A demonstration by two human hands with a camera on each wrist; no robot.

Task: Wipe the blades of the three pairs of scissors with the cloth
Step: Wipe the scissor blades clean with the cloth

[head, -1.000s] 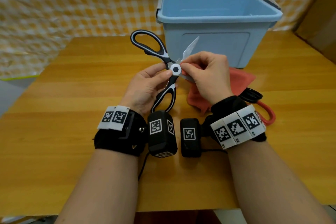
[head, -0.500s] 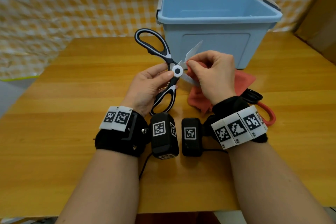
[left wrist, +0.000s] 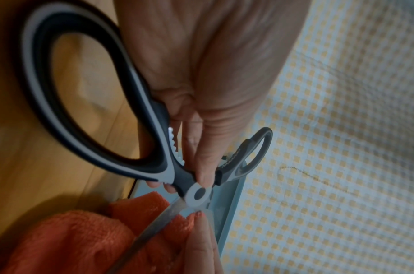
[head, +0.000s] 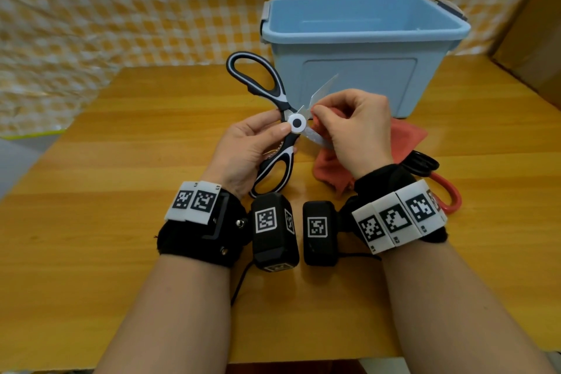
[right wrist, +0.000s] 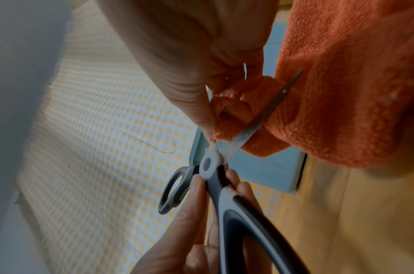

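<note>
My left hand grips the black-and-white scissors by the lower handle near the pivot, holding them above the table with the blades spread apart. The same scissors fill the left wrist view. My right hand pinches the orange cloth against the base of the upper blade, close to the pivot. In the right wrist view the cloth wraps round the fingers and the lower blade crosses it. Two more pairs lie behind my right wrist: black handles and a red handle.
A light blue plastic bin stands on the wooden table just beyond my hands. Yellow checked fabric hangs behind the table. A brown cardboard surface rises at the right edge.
The scissors have shifted slightly right and up. My right hand with the cloth has slid along the upper blade towards the pivot.
</note>
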